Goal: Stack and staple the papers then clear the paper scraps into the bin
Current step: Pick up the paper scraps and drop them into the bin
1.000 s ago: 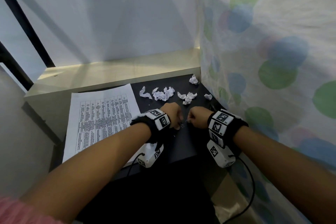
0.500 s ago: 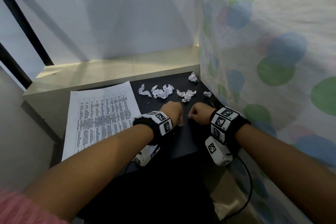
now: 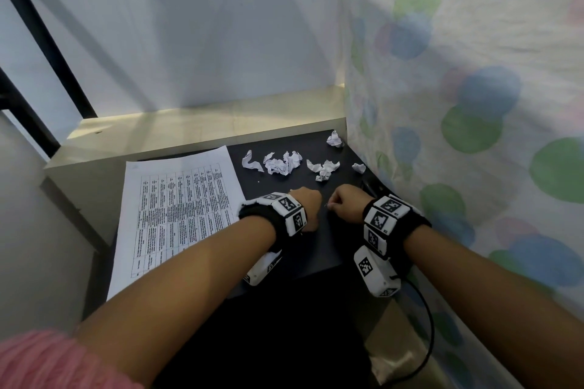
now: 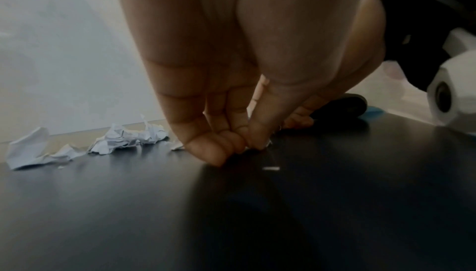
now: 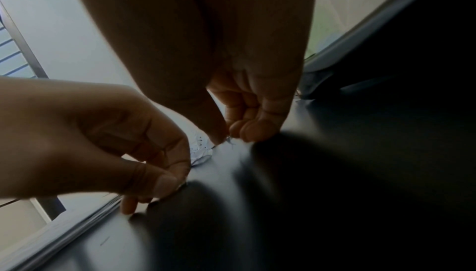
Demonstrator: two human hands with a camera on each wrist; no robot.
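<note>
A stack of printed papers [image 3: 177,215] lies flat on the left of the black table [image 3: 316,249]. Several crumpled paper scraps [image 3: 281,163] lie in a row at the back. My left hand [image 3: 308,202] hovers low over the table's middle, its fingers curled and pinching a small shiny staple [image 4: 267,143]. Just right of it, my right hand [image 3: 343,202] pinches another thin staple [image 5: 228,139] between thumb and fingertips. A loose staple [image 4: 270,168] lies on the table near my left fingers. A dark stapler [image 3: 371,186] rests by the curtain, partly hidden.
A dotted curtain [image 3: 458,104] hangs along the table's right edge. A pale wooden ledge [image 3: 205,129] and a white wall close off the back. One scrap [image 3: 335,139] sits in the far right corner. The table's front edge runs under my wrists.
Both hands stay close together over the middle of the table, still pinching. Only a slight shift of the view shows.
</note>
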